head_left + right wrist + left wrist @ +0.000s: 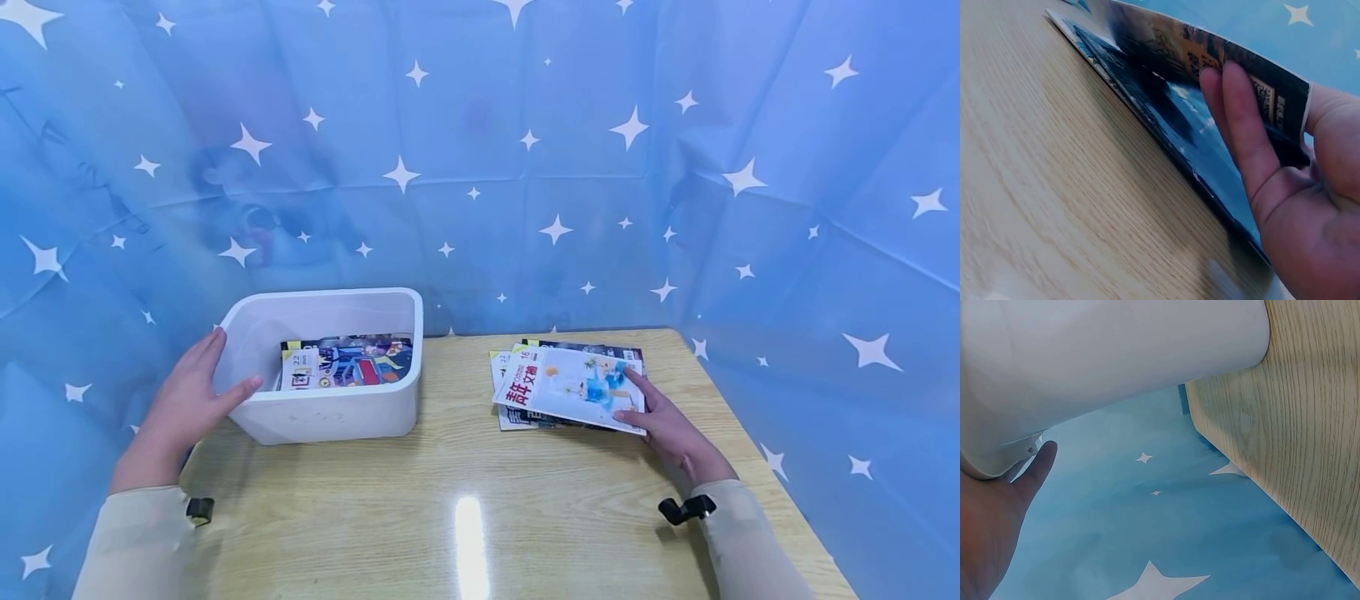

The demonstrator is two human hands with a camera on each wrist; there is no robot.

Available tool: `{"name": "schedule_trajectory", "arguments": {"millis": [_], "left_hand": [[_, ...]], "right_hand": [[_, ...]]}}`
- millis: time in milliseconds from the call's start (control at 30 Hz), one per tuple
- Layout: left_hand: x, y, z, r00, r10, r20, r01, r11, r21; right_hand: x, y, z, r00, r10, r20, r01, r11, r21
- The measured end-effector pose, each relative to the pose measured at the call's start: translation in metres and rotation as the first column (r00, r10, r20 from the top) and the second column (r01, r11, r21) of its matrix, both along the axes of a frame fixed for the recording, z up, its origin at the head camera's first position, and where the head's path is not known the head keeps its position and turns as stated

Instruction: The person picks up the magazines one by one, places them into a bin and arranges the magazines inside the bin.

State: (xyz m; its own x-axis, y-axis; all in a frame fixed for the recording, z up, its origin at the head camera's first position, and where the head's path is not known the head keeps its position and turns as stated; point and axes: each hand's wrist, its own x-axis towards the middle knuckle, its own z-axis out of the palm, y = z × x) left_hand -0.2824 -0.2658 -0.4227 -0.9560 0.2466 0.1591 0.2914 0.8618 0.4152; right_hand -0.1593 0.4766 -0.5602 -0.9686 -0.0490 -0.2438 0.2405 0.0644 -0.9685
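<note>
At the left, a white plastic bin (pixel 337 417) stands on the table. My left hand (pixel 180 408) rests on its left front corner, fingers along the outer left side and thumb reaching over the front rim. In the left wrist view, one straight finger (pixel 1040 464) shows beside the rim. My right hand (pixel 671 433) pinches the right end of a white-covered magazine (pixel 555 387), thumb on top and fingers underneath. In the right wrist view, this magazine's dark back cover (pixel 1179 47) is lifted at that end, above other magazines (pixel 1179 156) lying on the table.
Inside the bin lie several colourful magazines (pixel 367 367). The wooden table (pixel 390 517) has its right edge just past my right arm. A blue curtain (pixel 480 275) with white stars hangs behind and at both sides.
</note>
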Motion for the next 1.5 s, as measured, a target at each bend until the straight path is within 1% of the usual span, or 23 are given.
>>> {"name": "schedule_trajectory", "arguments": {"millis": [267, 433, 600, 1000, 1300, 1500], "left_hand": [[-0.001, 0.0, 0.0, 1.0, -0.004, -0.003, 0.004, 1.0, 0.0], [-0.001, 0.001, 0.0, 1.0, 0.009, 0.014, -0.009, 1.0, -0.002], [-0.001, 0.001, 0.0, 1.0, 0.01, 0.012, -0.01, 1.0, 0.0], [0.0, 0.001, 0.0, 1.0, -0.003, -0.003, 0.003, 1.0, 0.007], [0.0, -0.001, -0.002, 1.0, -0.006, -0.012, 0.007, 1.0, 0.01], [-0.001, 0.0, -0.002, 1.0, -0.005, -0.009, 0.005, 1.0, 0.009]], "right_hand": [[-0.001, 0.001, -0.001, 1.0, 0.0, -0.026, 0.001, 1.0, 0.024], [-0.002, 0.001, 0.001, 0.999, -0.009, -0.043, 0.008, 1.0, -0.014], [-0.004, 0.0, 0.005, 0.998, -0.017, -0.062, 0.014, 0.998, -0.058], [-0.01, -0.004, 0.013, 0.998, -0.016, -0.062, 0.01, 0.996, -0.083], [-0.019, -0.007, 0.022, 0.993, 0.018, -0.113, -0.032, 0.991, -0.129], [-0.023, -0.012, 0.029, 0.991, 0.035, -0.13, -0.05, 0.992, -0.113]]}}
